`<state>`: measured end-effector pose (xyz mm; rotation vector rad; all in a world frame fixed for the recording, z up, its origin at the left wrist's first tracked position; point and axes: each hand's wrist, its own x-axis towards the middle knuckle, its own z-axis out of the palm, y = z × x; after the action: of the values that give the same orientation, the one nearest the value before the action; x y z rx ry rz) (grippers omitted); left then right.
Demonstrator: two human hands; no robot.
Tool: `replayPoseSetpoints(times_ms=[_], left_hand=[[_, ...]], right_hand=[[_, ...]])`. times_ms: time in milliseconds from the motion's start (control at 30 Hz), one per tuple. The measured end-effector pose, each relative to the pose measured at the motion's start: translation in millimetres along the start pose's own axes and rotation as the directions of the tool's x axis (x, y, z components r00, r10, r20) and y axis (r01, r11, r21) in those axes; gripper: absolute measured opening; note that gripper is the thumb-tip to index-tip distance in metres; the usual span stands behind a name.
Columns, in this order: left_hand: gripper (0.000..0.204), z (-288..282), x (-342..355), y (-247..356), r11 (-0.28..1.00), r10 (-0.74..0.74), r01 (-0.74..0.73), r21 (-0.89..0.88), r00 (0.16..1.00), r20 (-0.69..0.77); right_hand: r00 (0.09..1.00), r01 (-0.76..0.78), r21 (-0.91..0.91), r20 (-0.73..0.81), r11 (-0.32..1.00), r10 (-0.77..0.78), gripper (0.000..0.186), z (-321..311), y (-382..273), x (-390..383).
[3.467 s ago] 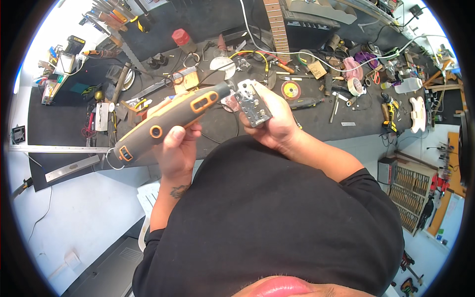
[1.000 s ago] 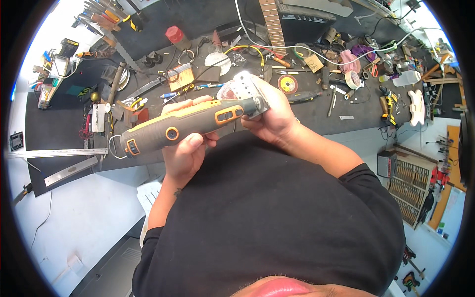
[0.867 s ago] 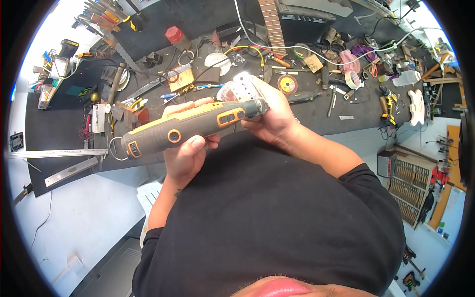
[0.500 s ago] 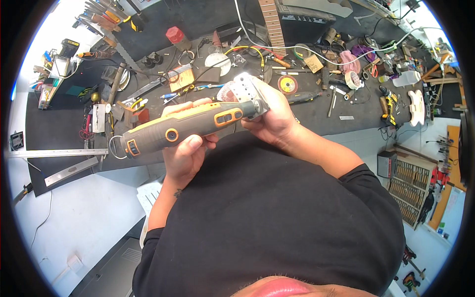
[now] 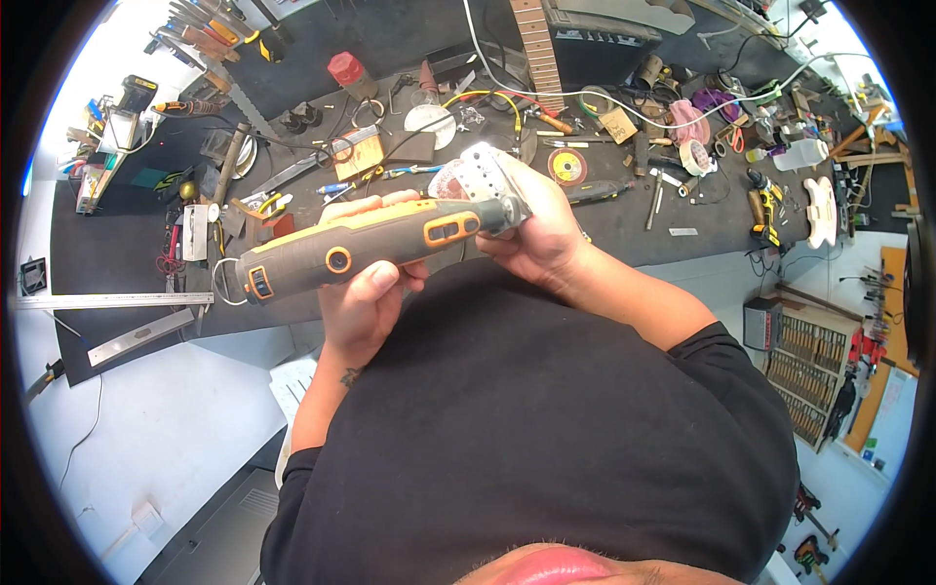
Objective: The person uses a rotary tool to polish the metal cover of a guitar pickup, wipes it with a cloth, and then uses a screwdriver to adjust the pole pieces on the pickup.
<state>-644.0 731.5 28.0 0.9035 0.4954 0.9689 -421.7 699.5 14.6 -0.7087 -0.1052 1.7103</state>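
Note:
My left hand [image 5: 363,302] is wrapped round a grey and orange rotary power tool [image 5: 356,249], held almost level with its head pointing right. My right hand [image 5: 541,234] grips a shiny metal plate with small holes [image 5: 483,171] near the middle of the view. The tool's head [image 5: 502,214] lies against or just in front of the plate's lower part; whether they touch and what the tip is doing are hidden. A reddish, dusty round piece [image 5: 447,183] shows just left of the plate, partly behind it.
The dark workbench [image 5: 107,253] holds several loose tools, a yellow drill [image 5: 765,210], an abrasive disc [image 5: 567,166], a red-capped container [image 5: 349,70] and cables. A guitar neck [image 5: 536,49] stands at the back; a steel ruler [image 5: 117,300] crosses the left end.
Since 3.5 seconds ago the tool has swung flatter and rightward, its head now overlapping the plate. Over the last second only its rear end has risen slightly; both hands are nearly still.

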Motion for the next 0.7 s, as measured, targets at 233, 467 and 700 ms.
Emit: replayPoseSetpoints(times_ms=[233,467,700], left_hand=[[0.070,-2,3,1,1.000,0.002,-0.002,-0.008,1.000,-0.023],[0.071,7,4,2,0.999,-0.010,0.012,0.031,0.996,-0.092],[0.071,7,6,3,0.997,-0.018,0.025,0.078,0.996,-0.085]], right_hand=[[0.999,-0.017,-0.016,0.048,1.000,0.018,0.024,-6,1,3],[0.995,-0.063,-0.022,0.075,0.998,0.065,0.023,-9,0,4],[0.995,-0.053,-0.031,0.080,0.998,0.056,0.024,-9,-1,4]])
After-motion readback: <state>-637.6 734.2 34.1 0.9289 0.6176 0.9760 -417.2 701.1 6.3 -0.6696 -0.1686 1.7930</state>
